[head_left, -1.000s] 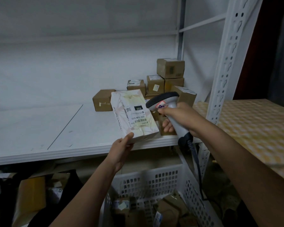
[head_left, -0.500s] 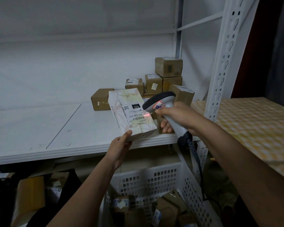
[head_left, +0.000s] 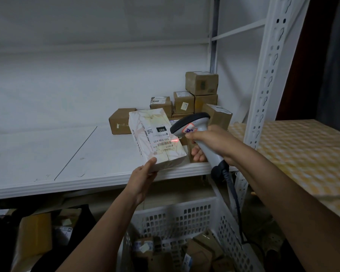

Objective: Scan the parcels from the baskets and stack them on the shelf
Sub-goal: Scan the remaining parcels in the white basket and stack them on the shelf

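- Above the shelf's front edge: one pale parcel [head_left: 155, 138], patterned wrap, tilted, label side up; label reads "032" and "032-038-E01", with a barcode below.
- Left hand [head_left: 142, 178]: grasps the parcel by its near lower corner, thumb on the top face, fingers underneath.
- Right hand [head_left: 212, 143]: curled round the grip of a scanner [head_left: 194, 126], index finger at the trigger.
- Scanner: grey body, dark head, sticker on the side; head aimed left at the label, just beside the parcel. Red light line falls on the barcode. Dark cable [head_left: 233, 193] hangs from the grip base, running down past the basket.
- Shelf [head_left: 47, 154]: white board, seam running front to back; white slotted upright [head_left: 263, 79] at right.
- Back right corner of shelf: cluster of brown boxes [head_left: 201, 83], some stacked, several with labels; one box [head_left: 119, 121] sits at the left end of the cluster, behind the parcel.
- Below the shelf, centre: white perforated basket [head_left: 177, 218] holding brown parcels, jumbled.
- Below left: dark heap of further packages [head_left: 35, 232], details unclear.
- Right of the upright: surface with a yellow checked cover [head_left: 302, 150].
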